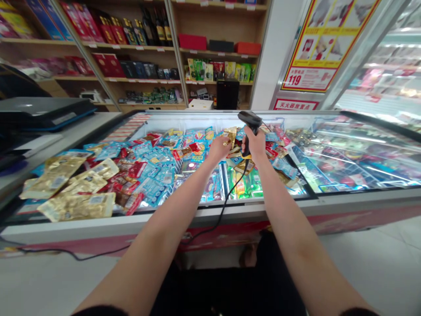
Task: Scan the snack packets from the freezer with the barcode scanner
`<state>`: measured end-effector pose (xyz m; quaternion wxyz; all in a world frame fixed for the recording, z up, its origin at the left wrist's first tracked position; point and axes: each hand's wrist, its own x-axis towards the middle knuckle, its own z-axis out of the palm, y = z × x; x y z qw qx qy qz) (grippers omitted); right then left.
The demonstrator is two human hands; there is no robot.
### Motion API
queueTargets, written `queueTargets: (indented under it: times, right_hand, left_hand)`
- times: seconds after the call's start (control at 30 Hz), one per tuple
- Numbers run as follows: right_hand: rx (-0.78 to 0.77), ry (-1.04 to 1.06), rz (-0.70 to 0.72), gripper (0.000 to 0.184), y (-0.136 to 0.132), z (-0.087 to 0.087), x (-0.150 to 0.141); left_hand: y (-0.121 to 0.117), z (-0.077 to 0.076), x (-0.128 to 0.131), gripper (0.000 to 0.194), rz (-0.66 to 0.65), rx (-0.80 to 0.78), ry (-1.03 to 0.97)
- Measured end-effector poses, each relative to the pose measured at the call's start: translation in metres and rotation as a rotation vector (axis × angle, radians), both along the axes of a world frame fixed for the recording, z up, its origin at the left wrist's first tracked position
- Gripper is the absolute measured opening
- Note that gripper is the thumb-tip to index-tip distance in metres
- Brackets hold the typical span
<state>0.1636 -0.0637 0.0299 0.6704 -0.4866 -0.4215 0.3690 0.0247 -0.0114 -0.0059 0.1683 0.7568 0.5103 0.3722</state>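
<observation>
Your black sleeves [100, 310] show at seven and five o'clock, with more black clothing [230, 292] at six. Your forearms [158, 237], left hand [219, 149] and right hand [256, 142] are bare.

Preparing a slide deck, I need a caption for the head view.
Right hand with a corded scanner, left hand with a gold packet, above colorful packets at a display chest.

The left hand [220, 149] concealed part of a gold packet [232, 135]; the right hand [256, 144] covered part of the black scanner [249, 118]. The cable [224, 206] was interrupted by the left forearm [158, 241]. The poster [305, 78] was cut off above, the shelf labels [92, 45] were too small to read, and the goods [391, 83] at far right were blurred.
</observation>
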Motion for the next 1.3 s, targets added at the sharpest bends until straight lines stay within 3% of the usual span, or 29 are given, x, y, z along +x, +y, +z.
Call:
queueTargets:
  times: [0.1,0.27,0.43,0.5,0.6,0.7,0.9,1.1,1.3]
  right_hand:
    - [-0.008,-0.015,0.001,0.035,0.0,-0.002,-0.002]
    - [0.0,-0.038,0.004,0.039,0.002,-0.007,-0.003]
    - [0.001,-0.071,0.011,0.037,0.004,-0.009,-0.003]
    - [0.008,-0.075,0.014,0.036,0.004,-0.009,-0.003]
    - [0.001,-0.072,0.017,0.037,0.004,-0.008,-0.003]
    - [0.002,-0.075,0.011,0.038,0.004,-0.009,-0.003]
    - [0.01,-0.039,0.015,0.04,0.003,-0.009,-0.005]
    - [-0.018,-0.013,0.068,0.034,0.001,-0.01,-0.012]
    - [-0.107,-0.039,0.185,0.025,0.001,-0.013,-0.033]
  left_hand:
    - [0.0,-0.005,-0.002,0.029,0.006,0.0,0.019]
    - [-0.002,-0.004,-0.01,0.032,0.17,-0.026,0.076]
    - [0.0,-0.002,-0.011,0.038,0.252,-0.089,0.091]
    - [0.001,-0.002,-0.007,0.032,0.225,-0.073,0.082]
    - [0.002,-0.002,-0.001,0.019,0.077,-0.009,0.073]
    - [0.001,-0.003,0.001,0.023,-0.059,0.029,0.079]
    - [-0.001,-0.002,-0.008,0.032,0.0,0.01,0.128]
    - [-0.002,0.005,-0.043,0.04,0.2,-0.042,0.197]
    - [0.005,0.014,-0.113,0.045,0.347,-0.151,0.378]
